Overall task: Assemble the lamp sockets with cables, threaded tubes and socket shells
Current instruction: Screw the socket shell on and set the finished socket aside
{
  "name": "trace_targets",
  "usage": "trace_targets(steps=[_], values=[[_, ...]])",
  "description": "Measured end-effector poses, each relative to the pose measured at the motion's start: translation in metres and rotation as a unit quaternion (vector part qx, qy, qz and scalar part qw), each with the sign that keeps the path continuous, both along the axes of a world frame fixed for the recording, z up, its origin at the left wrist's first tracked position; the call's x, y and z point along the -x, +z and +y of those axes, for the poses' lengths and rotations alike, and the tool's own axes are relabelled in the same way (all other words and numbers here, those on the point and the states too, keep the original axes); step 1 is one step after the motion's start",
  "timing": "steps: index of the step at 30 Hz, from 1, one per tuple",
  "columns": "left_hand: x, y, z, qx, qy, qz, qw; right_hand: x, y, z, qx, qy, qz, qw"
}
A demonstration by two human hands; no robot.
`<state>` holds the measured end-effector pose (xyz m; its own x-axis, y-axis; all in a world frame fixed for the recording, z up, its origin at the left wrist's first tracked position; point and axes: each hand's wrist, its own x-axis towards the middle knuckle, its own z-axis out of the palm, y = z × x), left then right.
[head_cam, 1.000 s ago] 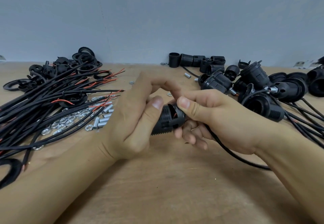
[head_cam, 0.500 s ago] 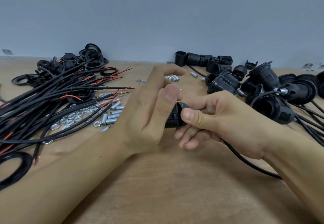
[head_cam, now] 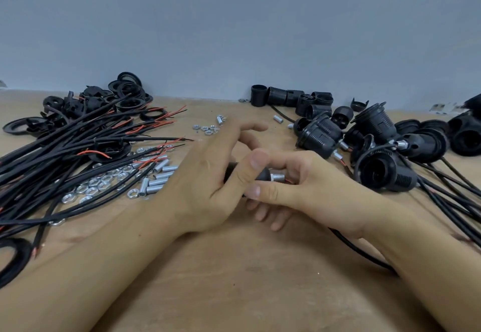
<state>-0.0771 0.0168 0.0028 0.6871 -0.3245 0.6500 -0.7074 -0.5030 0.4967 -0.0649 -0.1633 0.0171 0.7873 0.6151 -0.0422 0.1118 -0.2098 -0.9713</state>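
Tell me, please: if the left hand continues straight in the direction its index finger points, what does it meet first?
The left hand points right and away, toward the far right of the table. Probably it would first meet the pile of assembled black sockets, near the loose threaded tube. Depth is unclear from this one view.

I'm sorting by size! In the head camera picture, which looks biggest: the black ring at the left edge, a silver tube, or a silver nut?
1. Black ring, though it is nearest the camera.
2. Silver tube.
3. Silver nut, shorter than the tube but about as wide.
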Motion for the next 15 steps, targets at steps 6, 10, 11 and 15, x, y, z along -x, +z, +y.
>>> trace_targets(steps=[6,10,11,15], values=[[-0.012,0.003,0.019,0.012,0.133,-0.021,0.991,-0.009,-0.001,-0.006,-0.002,-0.054,0.007,0.999],[-0.030,0.009,0.067,-0.198,0.352,0.007,0.915,-0.012,-0.002,-0.010,0.025,-0.067,-0.009,0.997],[-0.032,0.009,0.078,-0.234,0.404,0.050,0.883,-0.012,-0.002,-0.009,0.027,-0.067,-0.011,0.997],[-0.036,0.011,0.107,-0.274,0.499,0.181,0.802,-0.013,-0.005,-0.007,0.046,-0.066,-0.015,0.997]])
